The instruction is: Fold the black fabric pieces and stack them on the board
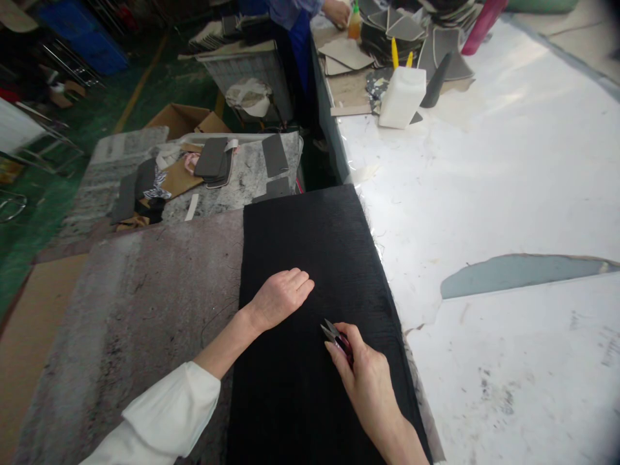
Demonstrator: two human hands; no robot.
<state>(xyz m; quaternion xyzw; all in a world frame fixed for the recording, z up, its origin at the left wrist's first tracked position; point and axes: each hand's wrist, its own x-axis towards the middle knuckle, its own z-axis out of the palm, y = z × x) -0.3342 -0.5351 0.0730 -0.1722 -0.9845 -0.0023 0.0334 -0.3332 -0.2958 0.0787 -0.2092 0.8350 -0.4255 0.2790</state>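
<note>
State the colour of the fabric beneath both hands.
The fabric is black, seen best in the head view.

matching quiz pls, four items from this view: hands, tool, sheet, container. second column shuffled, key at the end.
Column one
1. left hand
2. snips
3. black sheet
4. white container

Column two
A. on the white tabletop
B. held in the right hand
C. spread out beneath both hands
D. fingers curled, no tool visible in it

Pairs: 1-D, 2-B, 3-C, 4-A
</note>
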